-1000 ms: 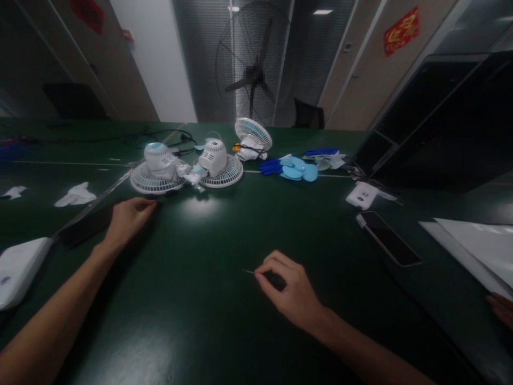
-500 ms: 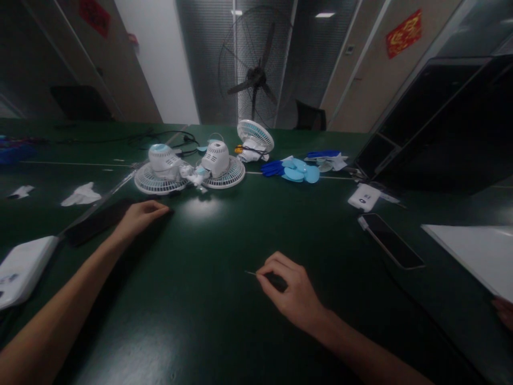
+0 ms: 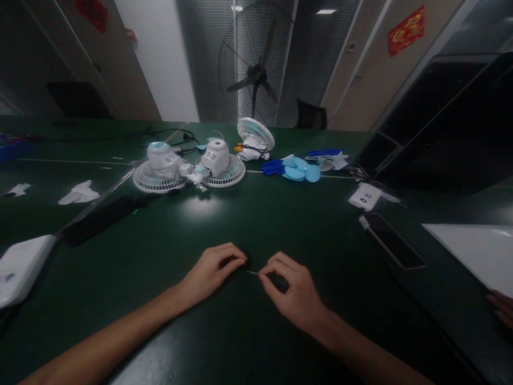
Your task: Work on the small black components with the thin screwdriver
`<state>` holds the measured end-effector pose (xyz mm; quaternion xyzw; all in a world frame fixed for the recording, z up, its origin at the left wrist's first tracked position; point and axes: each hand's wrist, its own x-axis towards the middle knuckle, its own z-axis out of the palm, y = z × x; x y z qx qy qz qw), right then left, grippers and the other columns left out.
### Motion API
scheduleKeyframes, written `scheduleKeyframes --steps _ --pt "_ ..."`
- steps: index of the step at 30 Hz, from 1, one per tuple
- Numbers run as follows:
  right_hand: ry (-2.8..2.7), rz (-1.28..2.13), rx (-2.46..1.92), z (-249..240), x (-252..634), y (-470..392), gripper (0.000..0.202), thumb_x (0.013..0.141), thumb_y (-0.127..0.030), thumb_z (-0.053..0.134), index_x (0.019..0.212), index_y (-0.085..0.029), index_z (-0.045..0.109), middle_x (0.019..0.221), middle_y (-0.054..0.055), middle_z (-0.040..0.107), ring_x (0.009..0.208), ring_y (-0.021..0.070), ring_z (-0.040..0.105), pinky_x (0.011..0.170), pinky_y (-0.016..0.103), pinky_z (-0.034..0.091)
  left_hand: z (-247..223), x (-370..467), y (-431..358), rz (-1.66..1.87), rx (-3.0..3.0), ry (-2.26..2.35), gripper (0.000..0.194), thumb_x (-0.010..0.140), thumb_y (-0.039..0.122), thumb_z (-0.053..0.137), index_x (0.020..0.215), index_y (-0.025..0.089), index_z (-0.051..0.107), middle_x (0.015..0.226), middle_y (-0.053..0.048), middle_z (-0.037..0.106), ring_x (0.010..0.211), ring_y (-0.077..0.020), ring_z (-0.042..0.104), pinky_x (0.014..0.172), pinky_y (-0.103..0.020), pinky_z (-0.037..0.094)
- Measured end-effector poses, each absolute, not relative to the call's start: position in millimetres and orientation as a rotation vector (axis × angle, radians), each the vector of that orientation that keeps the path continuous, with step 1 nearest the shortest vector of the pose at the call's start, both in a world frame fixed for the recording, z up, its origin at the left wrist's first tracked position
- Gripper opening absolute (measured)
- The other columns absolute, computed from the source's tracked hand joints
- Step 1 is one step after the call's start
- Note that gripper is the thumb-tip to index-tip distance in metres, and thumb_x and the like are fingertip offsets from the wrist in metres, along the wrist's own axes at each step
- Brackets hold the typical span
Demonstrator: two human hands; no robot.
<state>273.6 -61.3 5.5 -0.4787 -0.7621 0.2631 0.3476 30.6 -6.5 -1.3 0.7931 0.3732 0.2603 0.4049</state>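
Note:
My right hand (image 3: 294, 289) is closed in a pinch on a thin, light metal rod (image 3: 252, 272), whose free end points left, just above the dark green table. Close by on the left, my left hand (image 3: 212, 270) is also pinched, its fingertips near the rod's free end. Something small and dark seems to show at those fingertips, too small to make out. A gap separates the two hands. Further left lies a long black pouch-like item (image 3: 100, 219), with a tiny green spot beside its end.
White fans (image 3: 160, 184) lie behind my hands, and another fan (image 3: 256, 133) sits further back. Light-blue discs (image 3: 300, 170) and blue gloves (image 3: 273, 167) are beside them. A phone (image 3: 393, 240) lies right; a white box-like device (image 3: 24, 270) left. Another person's hand (image 3: 500, 307) shows at the right edge.
My left hand has moved right and toward me, from near the black item to the rod's tip. My right hand has hardly moved and still pinches the rod.

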Motion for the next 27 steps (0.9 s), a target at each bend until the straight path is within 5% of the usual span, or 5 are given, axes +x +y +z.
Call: scheduleKeyframes --steps 10,27 --pt "-2.0 0.604 -1.342 -3.0 274.3 -61.3 0.012 0.098 -0.019 0.061 0.091 -0.023 0.071 0.094 0.004 0.068 0.078 0.0181 0.067 0.073 0.03 0.055 -6.9 25.4 -9.9 0.573 2.081 0.913 0.037 0.097 0.022 0.067 0.133 0.03 0.063 0.112 -0.005 0.069 0.096 -0.0201 0.064 0.084 -0.033 0.053" --pt "-2.036 0.673 -1.247 -3.0 270.9 -62.7 0.012 0.1 -0.019 0.061 0.094 -0.022 0.072 0.097 0.004 0.068 0.081 0.0179 0.068 0.074 0.03 0.053 -6.5 26.6 -11.5 0.534 2.091 0.838 0.027 0.101 0.026 0.067 0.128 0.028 0.066 0.111 -0.005 0.068 0.099 -0.019 0.066 0.086 -0.031 0.053"
